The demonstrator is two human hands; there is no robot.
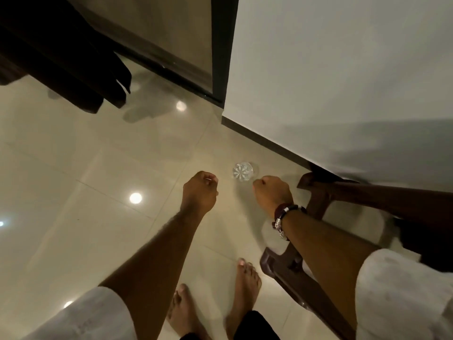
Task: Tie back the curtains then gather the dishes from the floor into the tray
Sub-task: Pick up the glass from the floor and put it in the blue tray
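Observation:
A small clear cut-glass tumbler [243,171] stands upright on the glossy cream floor tiles, close to the dark skirting of the white wall. My left hand [200,190] hangs just to its left with the fingers curled in and nothing in them. My right hand [272,192], with bracelets on the wrist, hovers just right of the glass, fingers also curled and empty. Neither hand touches the glass. A dark curtain [73,57] hangs at the top left. No tray is in view.
A dark brown plastic chair [316,200] stands at the right against the white wall [343,69]. A dark door or window frame [220,45] rises at top centre. My bare feet [245,285] are on the tiles below; open floor lies to the left.

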